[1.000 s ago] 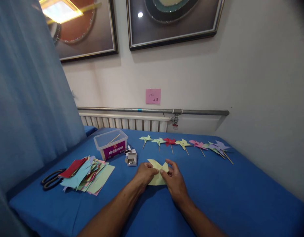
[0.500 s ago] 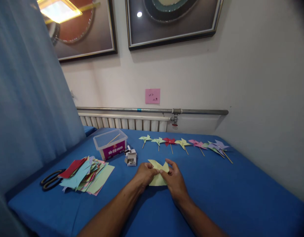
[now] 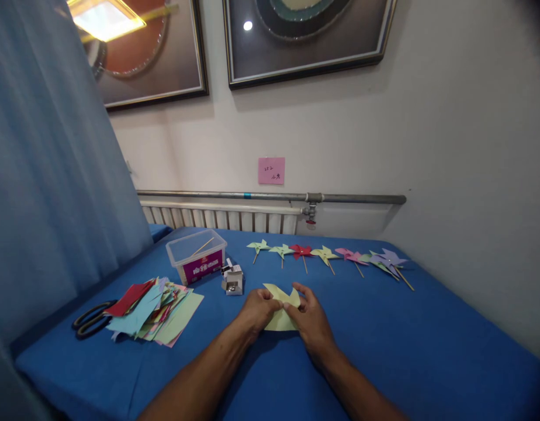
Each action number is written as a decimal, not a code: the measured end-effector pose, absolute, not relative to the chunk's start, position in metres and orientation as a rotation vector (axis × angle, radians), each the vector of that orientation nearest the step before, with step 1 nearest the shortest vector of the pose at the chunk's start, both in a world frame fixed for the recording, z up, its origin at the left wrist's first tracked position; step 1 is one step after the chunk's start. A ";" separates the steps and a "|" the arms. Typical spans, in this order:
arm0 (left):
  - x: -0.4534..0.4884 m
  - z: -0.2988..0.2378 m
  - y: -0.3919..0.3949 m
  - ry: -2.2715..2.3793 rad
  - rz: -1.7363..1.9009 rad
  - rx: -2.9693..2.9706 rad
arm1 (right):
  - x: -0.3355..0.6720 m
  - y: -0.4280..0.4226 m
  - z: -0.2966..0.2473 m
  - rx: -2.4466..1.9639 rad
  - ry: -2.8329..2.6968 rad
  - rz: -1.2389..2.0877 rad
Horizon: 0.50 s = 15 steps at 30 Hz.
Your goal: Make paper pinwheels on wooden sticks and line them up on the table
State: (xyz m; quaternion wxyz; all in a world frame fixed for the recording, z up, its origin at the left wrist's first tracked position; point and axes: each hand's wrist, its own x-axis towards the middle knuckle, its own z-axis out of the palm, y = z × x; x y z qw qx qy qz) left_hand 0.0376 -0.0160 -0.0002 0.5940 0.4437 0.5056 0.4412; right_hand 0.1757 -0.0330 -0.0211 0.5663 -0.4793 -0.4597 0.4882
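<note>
A pale yellow paper square (image 3: pixel 279 318) lies on the blue table (image 3: pixel 405 339), with its corners being folded toward the middle. My left hand (image 3: pixel 256 310) pinches its left side and my right hand (image 3: pixel 311 320) pinches the folded flaps at its centre and right. Beyond it, a row of several finished paper pinwheels (image 3: pixel 326 255) on thin sticks lies across the far part of the table.
A messy pile of coloured paper sheets (image 3: pixel 153 310) lies at the left, with black scissors (image 3: pixel 91 319) beside it. A clear plastic box (image 3: pixel 197 255) with a stick in it and a small open white box (image 3: pixel 233 278) stand behind. A radiator and pipe run along the wall.
</note>
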 end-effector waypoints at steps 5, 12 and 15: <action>0.039 0.005 -0.018 1.162 1.020 1.022 | 0.175 -0.032 -0.023 -1.086 -1.033 1.211; 0.038 0.006 -0.016 1.205 1.084 0.997 | 0.174 -0.036 -0.024 -1.035 -0.947 1.282; 0.037 0.003 -0.015 1.176 1.093 0.990 | 0.173 -0.038 -0.023 -1.044 -1.022 1.305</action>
